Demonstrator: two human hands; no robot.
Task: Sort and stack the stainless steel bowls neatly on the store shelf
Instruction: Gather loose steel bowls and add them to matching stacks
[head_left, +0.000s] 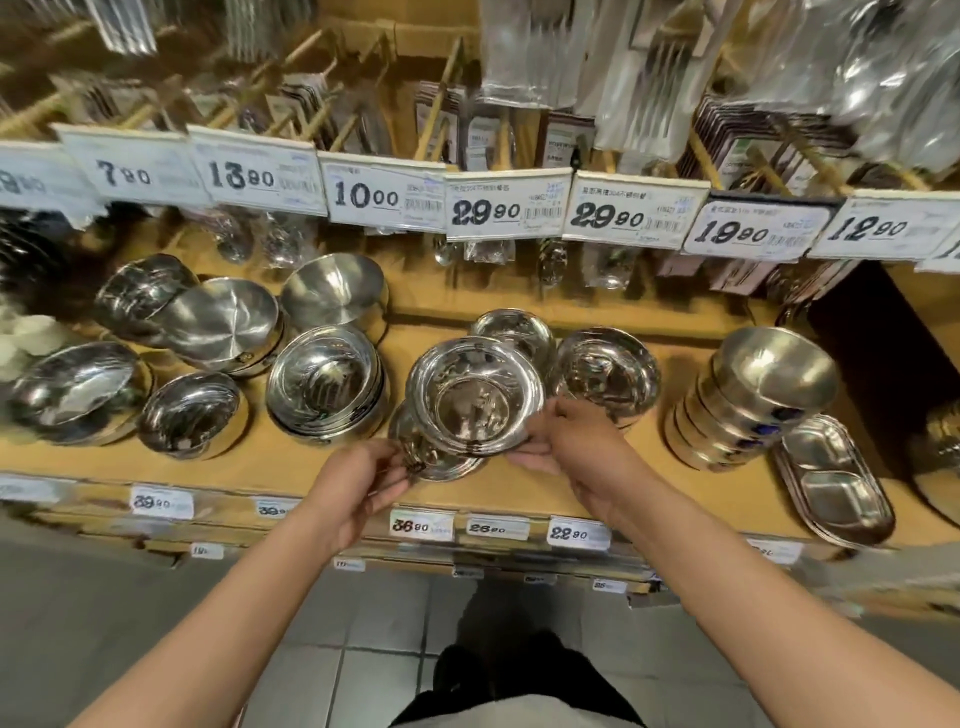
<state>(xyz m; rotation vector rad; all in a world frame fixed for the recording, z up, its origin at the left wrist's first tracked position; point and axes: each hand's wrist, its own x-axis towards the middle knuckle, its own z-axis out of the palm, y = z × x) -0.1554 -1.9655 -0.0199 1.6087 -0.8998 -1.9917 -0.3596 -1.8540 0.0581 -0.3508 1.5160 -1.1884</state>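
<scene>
A shiny steel bowl (474, 396) is held tilted above the wooden shelf (270, 462), its inside facing me. My right hand (566, 441) grips its right rim, fingers curled beneath. Under it lies a second steel bowl (447, 465) near the shelf's front edge, and my left hand (358, 480) pinches its left rim. Behind stand two more bowls, one (514, 328) at the back and one (605, 374) to the right. A stack of nested bowls (327, 387) stands to the left.
More bowls (192, 413) and a matte bowl stack (332, 291) fill the shelf's left side. A tall stack of brushed bowls (753, 400) and divided steel trays (831, 483) stand at the right. Price tags (501, 210) hang above; packaged cutlery hangs behind.
</scene>
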